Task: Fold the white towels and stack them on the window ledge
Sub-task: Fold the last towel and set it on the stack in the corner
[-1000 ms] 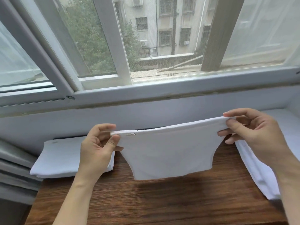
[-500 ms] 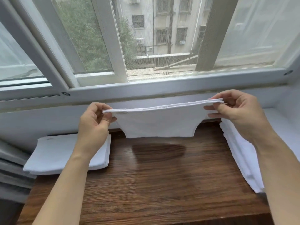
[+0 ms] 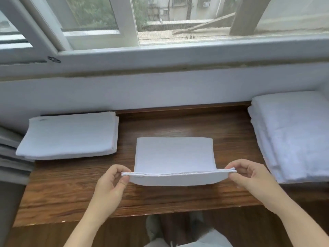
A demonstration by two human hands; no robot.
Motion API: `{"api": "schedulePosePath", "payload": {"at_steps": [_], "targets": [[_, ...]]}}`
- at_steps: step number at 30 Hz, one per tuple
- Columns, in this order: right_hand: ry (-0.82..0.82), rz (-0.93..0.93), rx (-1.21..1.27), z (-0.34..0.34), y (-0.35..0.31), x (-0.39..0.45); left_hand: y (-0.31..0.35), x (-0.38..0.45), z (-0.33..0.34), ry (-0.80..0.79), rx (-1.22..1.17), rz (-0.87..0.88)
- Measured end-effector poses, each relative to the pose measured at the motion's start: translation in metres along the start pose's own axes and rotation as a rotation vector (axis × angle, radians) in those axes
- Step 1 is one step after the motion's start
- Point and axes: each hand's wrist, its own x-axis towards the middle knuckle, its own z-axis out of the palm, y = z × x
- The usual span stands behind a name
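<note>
A white towel (image 3: 173,154) lies partly on the wooden ledge (image 3: 178,122), its far part flat and its near doubled edge lifted. My left hand (image 3: 114,180) pinches that edge's left corner, and my right hand (image 3: 249,175) pinches the right corner. A stack of folded white towels (image 3: 69,136) sits on the ledge's left end. A larger pile of white towels (image 3: 293,132) lies at the right end.
The window frame (image 3: 178,52) and a white wall run behind the ledge. Grey slats (image 3: 10,157) stand at the far left. Below the ledge's front edge my legs and a wooden floor show.
The towel was held up in the air, stretched between both hands. Now it is lowered, its far part resting on the ledge, and my hands have come down and toward me.
</note>
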Motion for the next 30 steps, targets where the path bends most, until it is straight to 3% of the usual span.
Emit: {"api": "schedulePosePath", "payload": {"at_steps": [4, 11, 17, 22, 24, 26, 28, 30], "targets": [[0.026, 0.022, 0.012, 0.009, 0.007, 0.018, -0.009, 0.012, 0.007, -0.002, -0.002, -0.038], [0.12, 0.057, 0.148, 0.023, -0.008, 0.098, 0.003, 0.091, 0.032, 0.14, -0.08, -0.059], [0.139, 0.238, 0.141, 0.04, 0.008, 0.159, -0.008, 0.154, 0.056, 0.11, 0.108, -0.106], [0.232, 0.248, -0.03, 0.054, 0.018, 0.173, -0.021, 0.173, 0.066, 0.152, 0.224, -0.124], [0.335, 0.112, -0.239, 0.062, 0.019, 0.168, -0.023, 0.171, 0.072, 0.225, 0.34, -0.046], [0.369, -0.143, -0.494, 0.079, 0.02, 0.159, -0.023, 0.162, 0.086, 0.252, 0.514, 0.169], [0.275, -0.41, -0.639, 0.112, 0.019, 0.146, -0.021, 0.149, 0.112, 0.165, 0.625, 0.464], [0.167, -0.549, -0.695, 0.147, 0.019, 0.138, -0.024, 0.137, 0.143, 0.004, 0.712, 0.67]]}}
